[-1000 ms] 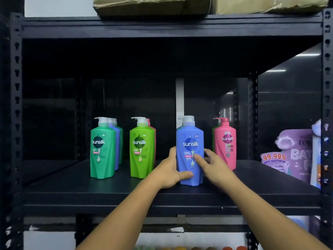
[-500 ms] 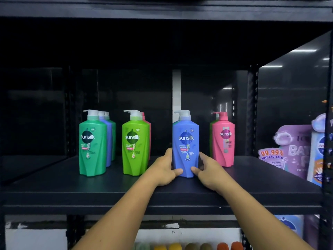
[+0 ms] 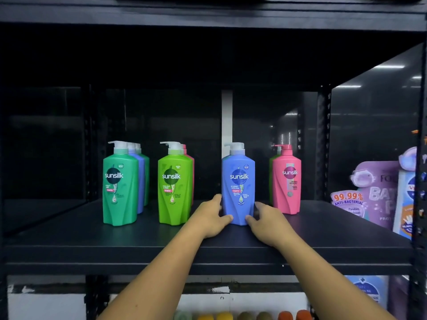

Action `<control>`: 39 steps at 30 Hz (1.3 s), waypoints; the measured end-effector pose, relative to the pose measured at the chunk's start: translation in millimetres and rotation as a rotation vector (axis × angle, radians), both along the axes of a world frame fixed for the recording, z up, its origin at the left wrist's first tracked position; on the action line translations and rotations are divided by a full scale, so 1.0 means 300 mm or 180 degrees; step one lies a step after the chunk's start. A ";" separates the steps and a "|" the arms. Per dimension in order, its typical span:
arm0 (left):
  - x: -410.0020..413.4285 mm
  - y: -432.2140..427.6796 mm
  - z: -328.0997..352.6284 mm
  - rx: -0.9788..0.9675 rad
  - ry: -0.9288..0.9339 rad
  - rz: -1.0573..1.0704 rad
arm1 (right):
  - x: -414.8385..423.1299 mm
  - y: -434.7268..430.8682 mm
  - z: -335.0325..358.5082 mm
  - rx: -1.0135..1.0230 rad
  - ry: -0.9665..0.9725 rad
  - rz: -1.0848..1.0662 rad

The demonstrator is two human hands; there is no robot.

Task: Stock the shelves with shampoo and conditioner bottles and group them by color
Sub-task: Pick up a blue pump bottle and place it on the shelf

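Left hand (image 3: 209,218) and right hand (image 3: 268,221): both cup the base of the blue bottle (image 3: 238,183). The thumbs lie against its lower front and the fingers curl round its sides. The grip is narrow and low.

Blue bottle: it stands upright on the black shelf (image 3: 69,239), near the middle, label forward and pump head on top.

Handling, as a judgement: a stiff moulded plastic body with a glossy, probably slippery skin, and heavy if full. The tall form could tip if pushed high up. The pinched lower body where the hands sit is the sound place to hold it. The pump neck is not.

Surroundings, from the blue bottle:
- At 3 o'clock, a pink bottle (image 3: 286,181) with a green one (image 3: 270,176) behind it.
- At 9 o'clock, a lime bottle (image 3: 174,188) hiding a pink one (image 3: 191,172).
- Further at 9 o'clock, a teal bottle (image 3: 120,185) fronting a second blue bottle (image 3: 139,176) and another green one behind that.

The colours are thus mixed front to back, so the grouping looks unfinished.

Far at 3 o'clock, beyond the upright, stand purple pouches (image 3: 374,192).
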State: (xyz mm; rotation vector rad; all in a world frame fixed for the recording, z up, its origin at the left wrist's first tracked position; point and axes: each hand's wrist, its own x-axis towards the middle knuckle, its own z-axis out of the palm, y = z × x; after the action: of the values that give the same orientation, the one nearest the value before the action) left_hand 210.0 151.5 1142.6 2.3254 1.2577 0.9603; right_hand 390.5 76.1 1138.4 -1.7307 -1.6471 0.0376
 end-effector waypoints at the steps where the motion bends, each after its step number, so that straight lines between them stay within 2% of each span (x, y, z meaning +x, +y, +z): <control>1: 0.000 0.001 0.000 -0.0004 -0.0002 0.0025 | -0.001 0.001 0.000 -0.0017 -0.0011 -0.0026; 13: 0.002 -0.012 0.003 0.0014 0.0102 0.0190 | -0.004 0.005 0.009 -0.0473 -0.0334 -0.0228; 15: 0.002 -0.020 0.005 0.0057 0.0156 0.0225 | -0.001 0.012 0.013 -0.0494 0.0016 -0.0137; 18: 0.000 -0.027 0.012 0.0041 0.0181 0.0140 | 0.020 0.027 0.036 -0.0203 0.0976 -0.0126; 20: -0.004 -0.033 0.018 0.0001 0.0125 0.0068 | 0.047 0.041 0.050 0.0064 0.1481 -0.0286; 23: -0.006 -0.046 0.023 0.0015 0.0074 0.0079 | 0.105 0.079 0.051 0.0242 0.1897 -0.0656; 31: -0.005 -0.037 0.007 0.0102 0.0156 0.0106 | 0.195 0.171 0.070 0.0230 0.2104 -0.1184; 39: -0.009 -0.031 0.008 0.0101 0.0095 0.0103 | 0.258 0.207 0.079 0.0191 0.1900 -0.1427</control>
State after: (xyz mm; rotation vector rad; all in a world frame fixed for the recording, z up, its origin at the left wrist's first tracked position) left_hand 207.3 142.3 1145.0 2.3585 1.3047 0.9663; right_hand 467.9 138.2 1162.1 -1.7796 -0.8104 0.2623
